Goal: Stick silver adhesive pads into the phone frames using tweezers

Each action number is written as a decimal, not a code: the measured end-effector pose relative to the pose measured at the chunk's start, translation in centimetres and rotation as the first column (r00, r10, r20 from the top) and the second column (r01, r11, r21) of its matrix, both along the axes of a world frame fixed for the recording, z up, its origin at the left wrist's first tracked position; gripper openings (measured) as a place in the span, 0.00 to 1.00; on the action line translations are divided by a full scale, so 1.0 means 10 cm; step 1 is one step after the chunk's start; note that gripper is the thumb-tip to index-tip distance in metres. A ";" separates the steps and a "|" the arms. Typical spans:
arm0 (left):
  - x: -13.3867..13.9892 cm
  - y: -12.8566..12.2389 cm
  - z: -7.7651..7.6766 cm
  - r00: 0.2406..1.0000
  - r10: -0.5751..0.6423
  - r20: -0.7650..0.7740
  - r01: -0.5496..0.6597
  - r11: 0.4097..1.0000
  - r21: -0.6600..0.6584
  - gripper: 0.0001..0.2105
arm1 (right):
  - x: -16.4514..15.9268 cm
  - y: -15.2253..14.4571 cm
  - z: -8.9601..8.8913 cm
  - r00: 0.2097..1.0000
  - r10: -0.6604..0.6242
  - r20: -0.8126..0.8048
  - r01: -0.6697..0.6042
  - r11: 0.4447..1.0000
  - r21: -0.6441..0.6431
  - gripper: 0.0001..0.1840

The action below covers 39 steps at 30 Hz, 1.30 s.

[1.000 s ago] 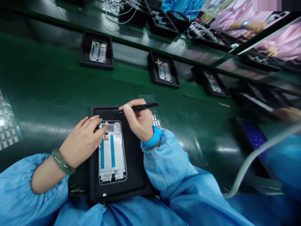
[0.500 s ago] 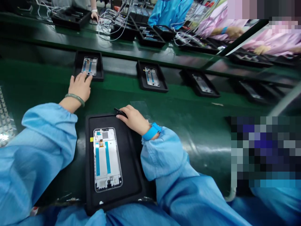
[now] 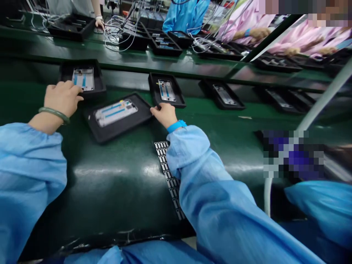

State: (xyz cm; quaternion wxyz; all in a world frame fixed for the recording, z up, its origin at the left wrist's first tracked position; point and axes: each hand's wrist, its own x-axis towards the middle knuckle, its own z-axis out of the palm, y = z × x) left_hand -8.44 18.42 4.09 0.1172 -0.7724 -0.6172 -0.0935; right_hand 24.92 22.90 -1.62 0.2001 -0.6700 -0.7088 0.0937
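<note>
My left hand [image 3: 62, 101] is closed over the near edge of a black tray [image 3: 99, 82] at the far left. A silver phone frame [image 3: 88, 80] with blue strips lies in that tray. My right hand [image 3: 165, 115] pinches the right corner of a second black tray [image 3: 117, 129], which sits turned at an angle on the green surface. Another phone frame [image 3: 115, 112] with blue strips rests inside it, slightly blurred. A small dark piece shows at my right fingertips; I cannot tell what it is.
Further black trays with phone frames stand in a row to the right, such as the nearest tray [image 3: 180, 99]. A sheet of small pale parts [image 3: 166, 170] lies partly under my right sleeve. Across the line, people work among cables [image 3: 121, 33]. A pale pole [image 3: 310, 110] crosses the right side.
The second tray has gone from in front of me to further away and turned sideways, with my right hand at its corner. My left hand has closed on the far-left tray, which has shifted left.
</note>
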 end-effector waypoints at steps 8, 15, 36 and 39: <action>-0.04 -0.99 -0.06 0.965 -0.135 -0.225 0.169 0.976 0.138 0.11 | 0.02 0.30 0.11 0.961 -0.092 -0.261 0.092 0.996 -0.012 0.19; 0.35 -2.00 -0.29 0.894 -0.444 -0.053 0.438 0.894 -0.098 0.11 | 0.52 -0.33 0.22 0.769 -0.035 -0.638 -0.033 0.995 -0.096 0.28; 1.91 -1.47 -0.23 0.677 -0.718 0.162 0.735 0.649 -0.194 0.21 | 0.64 -1.22 -0.19 0.505 -0.205 -0.839 0.097 0.979 -0.181 0.14; 2.11 -1.30 -0.41 0.697 -0.709 0.110 0.710 0.660 -0.245 0.25 | 0.63 -1.21 -0.20 0.486 -0.196 -0.852 0.081 0.980 -0.179 0.13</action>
